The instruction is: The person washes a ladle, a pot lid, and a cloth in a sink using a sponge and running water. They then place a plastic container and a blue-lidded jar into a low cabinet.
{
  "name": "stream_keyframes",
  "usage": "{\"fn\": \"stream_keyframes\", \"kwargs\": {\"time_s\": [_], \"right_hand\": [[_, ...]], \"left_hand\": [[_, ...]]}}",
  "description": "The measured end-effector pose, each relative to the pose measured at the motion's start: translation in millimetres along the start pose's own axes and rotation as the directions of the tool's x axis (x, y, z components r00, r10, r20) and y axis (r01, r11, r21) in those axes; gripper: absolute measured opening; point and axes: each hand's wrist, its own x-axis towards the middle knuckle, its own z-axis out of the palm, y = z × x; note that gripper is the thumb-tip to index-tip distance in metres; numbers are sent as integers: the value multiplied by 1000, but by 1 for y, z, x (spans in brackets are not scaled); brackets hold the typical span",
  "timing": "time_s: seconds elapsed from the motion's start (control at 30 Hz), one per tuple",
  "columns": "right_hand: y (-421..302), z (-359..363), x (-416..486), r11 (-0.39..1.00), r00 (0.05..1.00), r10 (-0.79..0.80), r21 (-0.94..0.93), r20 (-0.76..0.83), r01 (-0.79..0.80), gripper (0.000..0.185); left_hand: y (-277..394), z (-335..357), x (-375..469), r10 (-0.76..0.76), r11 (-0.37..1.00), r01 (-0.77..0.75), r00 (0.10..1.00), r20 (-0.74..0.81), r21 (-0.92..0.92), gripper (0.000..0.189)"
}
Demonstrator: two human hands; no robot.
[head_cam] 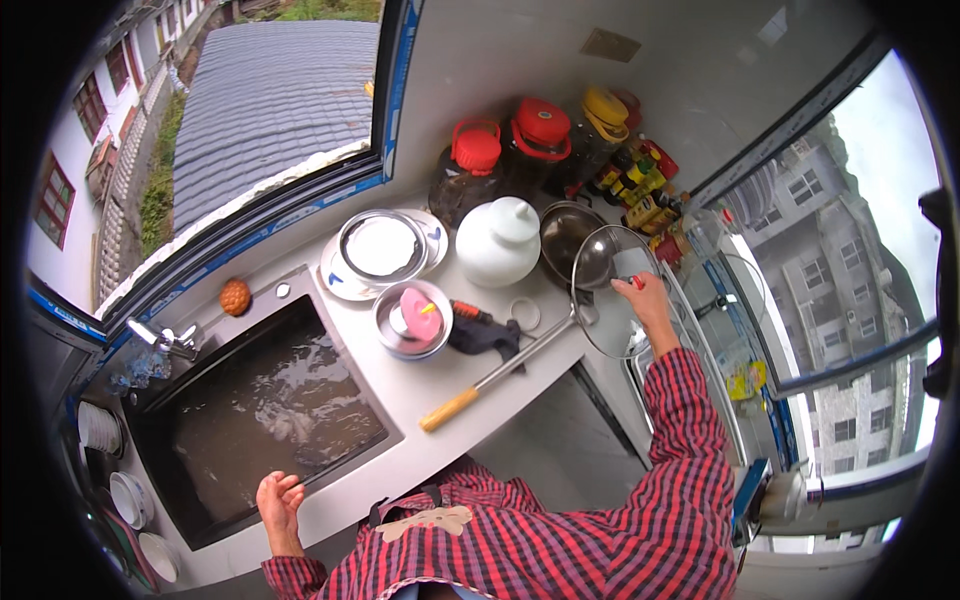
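My right hand (pixel 646 301) grips the knob of a round glass pot lid (pixel 609 324) with a metal rim. The lid is raised on edge beside a dark metal pan (pixel 564 232) and partly overlaps it. Close by, a long metal utensil with a wooden handle (pixel 450 409) lies across the white countertop (pixel 397 401); its head is partly hidden near the lid. At the front rim of the dark sink (pixel 161 487), my left hand (pixel 280 504) is empty, palm up, with loosely curled fingers. Murky water (pixel 247 427) fills much of the sink, and something pale shows in it.
A white lidded jar (pixel 498 244), stacked plates (pixel 435 232), a bowl holding a pink item (pixel 421 315) and a dark cloth (pixel 484 336) crowd the counter. Large red-capped jars (pixel 476 154) and bottles (pixel 649 210) line the wall. Bowls (pixel 131 499) stand left of the sink, near the faucet (pixel 169 337).
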Motion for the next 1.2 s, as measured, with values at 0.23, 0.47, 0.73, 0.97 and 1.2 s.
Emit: {"fn": "stream_keyframes", "kwargs": {"time_s": [0.23, 0.47, 0.73, 0.97, 1.2], "right_hand": [[39, 90, 150, 968, 982, -174, -170, 79, 185, 51], [41, 142, 191, 969, 971, -159, -160, 181, 188, 51], [53, 146, 208, 980, 962, -123, -123, 243, 157, 51], [55, 140, 207, 976, 929, -169, -77, 329, 205, 52], [67, 146, 208, 968, 947, -165, -141, 276, 210, 50]], "left_hand": [[-33, 41, -61, -20, 983, 54, 982, -189, 176, 22], [-24, 74, -80, 6, 974, 60, 958, -285, 220, 22], [-23, 100, -77, -19, 967, 87, 963, -269, 240, 21], [-31, 100, -77, -38, 966, 99, 967, -252, 237, 23], [-27, 117, -74, -30, 963, 83, 978, -205, 255, 24]]}}
